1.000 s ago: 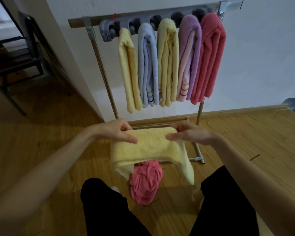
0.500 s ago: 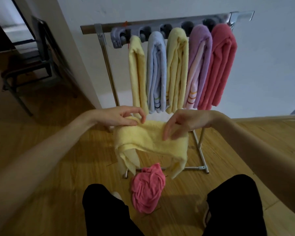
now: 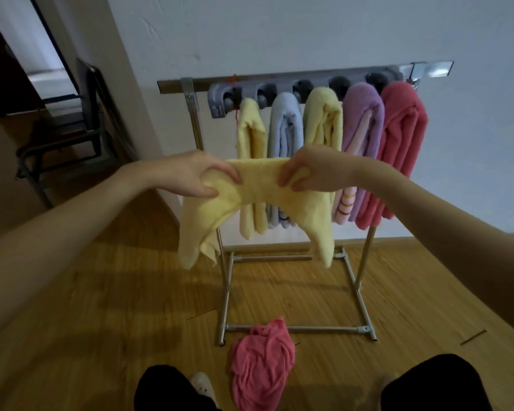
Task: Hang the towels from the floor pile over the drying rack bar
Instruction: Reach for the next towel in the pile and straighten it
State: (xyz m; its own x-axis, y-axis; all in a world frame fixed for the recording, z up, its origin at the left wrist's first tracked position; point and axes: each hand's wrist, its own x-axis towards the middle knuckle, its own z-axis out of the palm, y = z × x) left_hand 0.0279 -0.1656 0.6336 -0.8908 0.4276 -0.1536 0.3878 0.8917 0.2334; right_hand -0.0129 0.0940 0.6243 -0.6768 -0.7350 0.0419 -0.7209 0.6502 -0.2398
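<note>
Yellow towel (image 3: 258, 185) is stretched between both hands in mid-air, in front of the drying rack bar (image 3: 279, 80) and below it, not yet on it. Left hand (image 3: 190, 176) grips one side w/ fingers curled round a bunched fold; right hand (image 3: 309, 170) pinches the other side the same way. Both ends hang loose, left end lower and more crumpled.

To do this step well: keep the middle span taut and level, lift it over the bar, pick the free stretch left of the pale yellow hung towel (image 3: 251, 161), and let the ends drop evenly so it won't slide off.

Looks soft, terry-like, limp, folded lengthwise. Pink towel (image 3: 263, 360) is left on the wood floor (image 3: 101, 321), by the rack's base.
</note>
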